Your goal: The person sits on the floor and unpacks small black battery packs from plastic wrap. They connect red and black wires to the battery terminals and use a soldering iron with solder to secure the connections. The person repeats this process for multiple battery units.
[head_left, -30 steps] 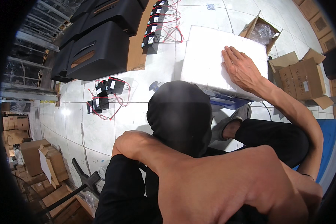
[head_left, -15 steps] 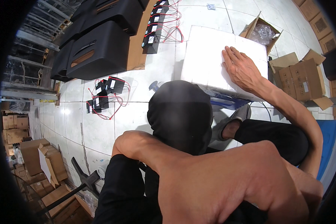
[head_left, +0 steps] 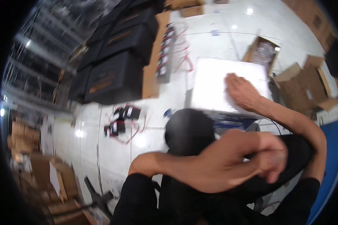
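Note:
My right hand (head_left: 242,92) lies flat on top of a bright white block (head_left: 210,82), its fingers stretched out and fairly close together. Under the block shows a blue thing (head_left: 233,123), mostly hidden. My left hand (head_left: 268,155) is raised in front of my body, beyond my bent left forearm. Its fingers look curled but are smeared by motion, so I cannot make out whether it holds anything. Below it is my dark-trousered leg (head_left: 296,148); my other knee (head_left: 187,131) rises close to the block.
Small black blocks with red wires (head_left: 120,120) lie on the tiled floor (head_left: 112,157); more stand in a row (head_left: 165,56) beside large black cases (head_left: 114,77). An open carton with clear plastic (head_left: 264,52) and another open carton (head_left: 304,88) stand right. A black stand's leg (head_left: 97,197) is lower left.
My left hand has moved away from close before the camera, and its curled fingers now show. My right hand stays flat on the block. The whole view has shifted and blurred.

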Demonstrator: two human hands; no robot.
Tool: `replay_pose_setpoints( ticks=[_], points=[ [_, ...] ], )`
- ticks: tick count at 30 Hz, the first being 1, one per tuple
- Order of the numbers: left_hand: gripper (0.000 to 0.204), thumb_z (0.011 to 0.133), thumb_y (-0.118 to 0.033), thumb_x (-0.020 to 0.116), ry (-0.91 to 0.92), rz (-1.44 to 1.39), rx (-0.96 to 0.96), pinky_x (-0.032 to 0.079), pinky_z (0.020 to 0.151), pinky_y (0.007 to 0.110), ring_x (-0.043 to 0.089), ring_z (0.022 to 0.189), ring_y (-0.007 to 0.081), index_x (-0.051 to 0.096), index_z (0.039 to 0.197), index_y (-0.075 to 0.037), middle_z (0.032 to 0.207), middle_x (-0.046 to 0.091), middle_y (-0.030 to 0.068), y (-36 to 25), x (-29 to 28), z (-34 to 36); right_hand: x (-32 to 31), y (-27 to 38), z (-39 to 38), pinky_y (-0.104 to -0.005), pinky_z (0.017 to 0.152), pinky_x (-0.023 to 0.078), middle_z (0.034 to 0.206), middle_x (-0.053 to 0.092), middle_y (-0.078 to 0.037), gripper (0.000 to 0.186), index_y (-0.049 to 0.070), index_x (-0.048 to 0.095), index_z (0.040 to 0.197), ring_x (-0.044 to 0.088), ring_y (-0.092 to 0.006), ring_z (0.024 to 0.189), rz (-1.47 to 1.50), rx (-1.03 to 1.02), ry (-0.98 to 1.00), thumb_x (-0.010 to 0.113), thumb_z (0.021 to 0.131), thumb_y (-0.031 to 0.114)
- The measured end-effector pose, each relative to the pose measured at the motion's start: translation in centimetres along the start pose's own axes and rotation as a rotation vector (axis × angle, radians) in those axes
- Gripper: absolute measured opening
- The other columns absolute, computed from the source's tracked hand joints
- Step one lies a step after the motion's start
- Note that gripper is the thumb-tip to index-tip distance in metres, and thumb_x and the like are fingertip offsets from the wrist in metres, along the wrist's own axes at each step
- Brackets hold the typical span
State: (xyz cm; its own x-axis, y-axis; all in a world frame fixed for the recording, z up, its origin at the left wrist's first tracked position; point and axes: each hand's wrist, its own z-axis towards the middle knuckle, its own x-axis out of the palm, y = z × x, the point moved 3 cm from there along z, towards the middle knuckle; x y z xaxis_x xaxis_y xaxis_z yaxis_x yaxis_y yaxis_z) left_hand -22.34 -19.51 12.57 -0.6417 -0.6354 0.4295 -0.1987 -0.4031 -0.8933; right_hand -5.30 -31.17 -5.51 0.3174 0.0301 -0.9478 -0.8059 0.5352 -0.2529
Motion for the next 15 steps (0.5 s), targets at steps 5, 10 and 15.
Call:
replay_pose_setpoints(
  ticks=[5, 10, 15],
  points=[
    [0.026, 0.088, -0.019, 0.071, -0.204, 0.638, 0.164, 0.054, 0.067, 0.032, 0.067, 0.067, 0.0235, 0.067, 0.078, 0.004, 0.073, 0.069, 0.0171, -1.5, -1.1, -0.1, 1.1, 0.0, -0.4, -0.0424, 0.075, 0.056, 0.115, 0.061, -0.032, 0.034, -0.013, 0.062, 0.105, 0.065, -0.0352, 0.102, -0.056, -0.104, -0.066, 0.056, 0.086, 0.015],
    [0.005, 0.083, 0.005, 0.069, -0.321, 1.052, -0.025, 0.05, 0.082, 0.026, 0.065, 0.084, 0.0119, 0.068, 0.089, 0.005, 0.086, 0.07, 0.0061, -3.5, -5.3, 2.9, 0.3, -0.4, -0.6, -0.0402, 0.058, 0.051, 0.076, 0.068, -0.019, 0.022, 0.002, 0.07, 0.072, 0.067, -0.0298, 0.075, -0.006, -0.093, -0.184, 0.062, 0.077, 0.022],
    [0.022, 0.093, -0.015, 0.067, -0.338, 1.296, -0.333, 0.049, 0.069, 0.027, 0.061, 0.073, 0.01, 0.07, 0.089, 0.006, 0.077, 0.069, 0.0066, -3.5, -13.8, 7.9, -0.3, -1.1, -2.1, -0.0424, 0.066, 0.05, 0.073, 0.068, -0.015, 0.018, 0.005, 0.066, 0.073, 0.066, -0.0291, 0.073, 0.07, -0.105, -0.177, 0.06, 0.079, 0.021]
  ],
)
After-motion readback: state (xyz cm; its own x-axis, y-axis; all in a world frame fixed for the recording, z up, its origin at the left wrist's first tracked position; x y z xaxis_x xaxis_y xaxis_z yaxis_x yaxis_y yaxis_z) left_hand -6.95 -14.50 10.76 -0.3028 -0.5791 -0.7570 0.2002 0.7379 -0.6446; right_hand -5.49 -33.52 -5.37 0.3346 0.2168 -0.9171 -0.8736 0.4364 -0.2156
